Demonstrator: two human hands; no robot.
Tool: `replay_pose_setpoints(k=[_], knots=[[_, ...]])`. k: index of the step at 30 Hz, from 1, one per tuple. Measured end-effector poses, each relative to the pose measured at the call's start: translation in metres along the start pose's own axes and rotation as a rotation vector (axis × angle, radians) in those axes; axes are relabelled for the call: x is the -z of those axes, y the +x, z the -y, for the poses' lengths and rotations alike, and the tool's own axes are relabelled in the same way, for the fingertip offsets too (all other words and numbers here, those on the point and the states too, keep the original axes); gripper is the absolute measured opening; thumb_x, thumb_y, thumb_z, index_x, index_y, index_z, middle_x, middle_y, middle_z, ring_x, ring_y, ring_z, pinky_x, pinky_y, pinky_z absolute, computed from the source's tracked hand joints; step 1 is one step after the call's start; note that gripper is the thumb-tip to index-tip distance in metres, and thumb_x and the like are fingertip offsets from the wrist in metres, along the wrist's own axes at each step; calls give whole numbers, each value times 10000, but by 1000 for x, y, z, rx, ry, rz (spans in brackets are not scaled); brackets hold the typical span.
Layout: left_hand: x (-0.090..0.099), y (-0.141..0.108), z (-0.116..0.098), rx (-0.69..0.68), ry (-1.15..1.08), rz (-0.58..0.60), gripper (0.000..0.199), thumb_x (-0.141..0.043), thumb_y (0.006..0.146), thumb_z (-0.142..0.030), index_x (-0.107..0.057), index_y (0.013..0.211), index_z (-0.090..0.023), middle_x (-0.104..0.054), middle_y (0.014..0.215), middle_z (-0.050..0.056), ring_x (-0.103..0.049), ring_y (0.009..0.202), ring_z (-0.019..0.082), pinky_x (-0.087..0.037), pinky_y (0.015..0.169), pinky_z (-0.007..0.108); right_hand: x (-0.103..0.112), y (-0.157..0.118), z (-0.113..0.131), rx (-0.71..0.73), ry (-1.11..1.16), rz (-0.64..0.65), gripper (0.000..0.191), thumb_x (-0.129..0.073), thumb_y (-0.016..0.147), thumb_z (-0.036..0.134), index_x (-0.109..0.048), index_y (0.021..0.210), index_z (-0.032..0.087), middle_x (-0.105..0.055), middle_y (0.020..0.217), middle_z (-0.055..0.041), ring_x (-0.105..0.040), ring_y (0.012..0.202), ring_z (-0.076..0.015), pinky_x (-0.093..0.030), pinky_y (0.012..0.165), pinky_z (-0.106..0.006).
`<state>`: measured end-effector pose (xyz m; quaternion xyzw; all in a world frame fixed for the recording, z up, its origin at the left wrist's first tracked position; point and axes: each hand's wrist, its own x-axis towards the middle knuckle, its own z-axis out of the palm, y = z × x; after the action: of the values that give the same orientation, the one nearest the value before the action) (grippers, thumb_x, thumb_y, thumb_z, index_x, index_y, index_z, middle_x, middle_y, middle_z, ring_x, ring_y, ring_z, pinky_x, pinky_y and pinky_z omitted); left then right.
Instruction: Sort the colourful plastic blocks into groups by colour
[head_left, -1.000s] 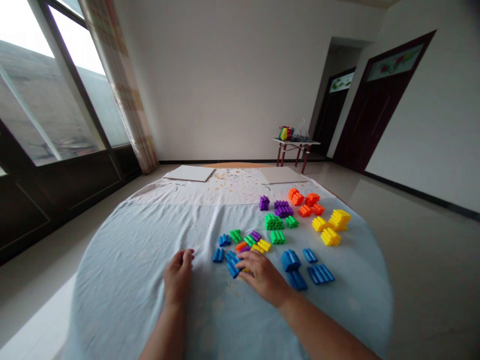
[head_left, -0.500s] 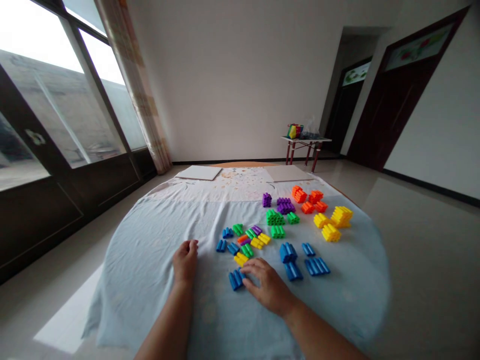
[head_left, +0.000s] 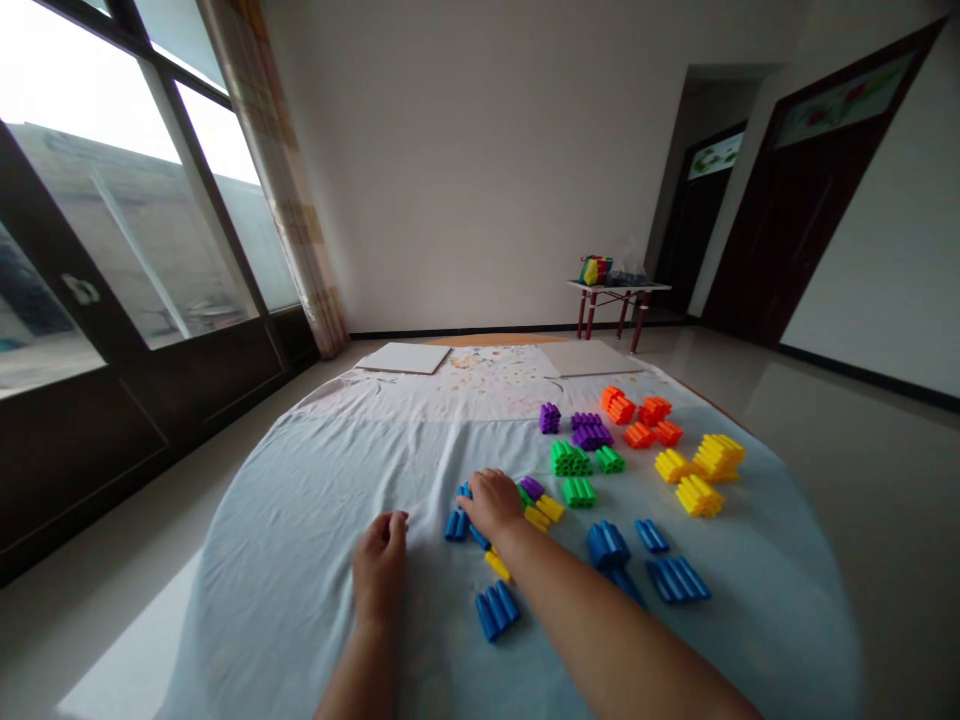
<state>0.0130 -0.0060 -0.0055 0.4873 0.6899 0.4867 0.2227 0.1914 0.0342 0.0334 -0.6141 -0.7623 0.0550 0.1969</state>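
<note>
My left hand (head_left: 381,562) rests on the pale blue cloth with its fingers curled; whether anything is inside cannot be made out. My right hand (head_left: 491,503) reaches over the mixed group of blocks, its fingertips bent down beside a blue block (head_left: 464,491) and hiding what lies beneath. Around it are another blue block (head_left: 456,526), a yellow block (head_left: 497,565), a purple block (head_left: 532,487) and yellow blocks (head_left: 550,508). Nearer me lies a ridged blue block (head_left: 497,611).
Sorted piles lie at the right: purple (head_left: 591,431), green (head_left: 571,459), orange (head_left: 619,405), yellow (head_left: 718,457) and blue (head_left: 677,580). Two flat boards, one left (head_left: 403,358) and one right (head_left: 589,358), are at the far end. A small table (head_left: 619,288) with bags stands beyond.
My right hand has moved away from the near blue block, forward over the mixed group. My left hand stays curled on the cloth. The view has shifted slightly.
</note>
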Motion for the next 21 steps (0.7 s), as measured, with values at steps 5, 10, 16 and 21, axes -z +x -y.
replay_pose_setpoints(k=[5,10,16,21], knots=[[0,2,1,21,-6,15,432,-450,708,-548,-645,826,-181,-666,735,61,-597,711,238,-440,668,331,-4,-3,-4,-34,-3,10,166,-571,800,254,-681,876,155,-701,920,-109,-628,921,-213,-441,791,-287],[-1,5,4,18,-21,41,458,-454,698,-560,-643,852,-172,-661,752,64,-592,714,233,-442,673,329,3,-5,1,-165,-38,90,199,-528,791,245,-699,842,156,-712,909,-122,-649,892,-229,-457,730,-292],[4,0,-1,22,-22,65,449,-457,708,-551,-633,872,-173,-646,752,47,-579,662,203,-438,653,310,47,-32,-3,-110,141,-34,184,-587,741,296,-677,834,166,-719,843,-82,-653,828,-199,-455,709,-261],[4,-3,-5,43,-22,75,425,-473,707,-548,-630,869,-189,-637,754,30,-578,678,196,-432,665,303,104,-114,-59,-119,428,-179,177,-598,754,331,-624,809,164,-680,738,-25,-614,673,-131,-444,625,-211]])
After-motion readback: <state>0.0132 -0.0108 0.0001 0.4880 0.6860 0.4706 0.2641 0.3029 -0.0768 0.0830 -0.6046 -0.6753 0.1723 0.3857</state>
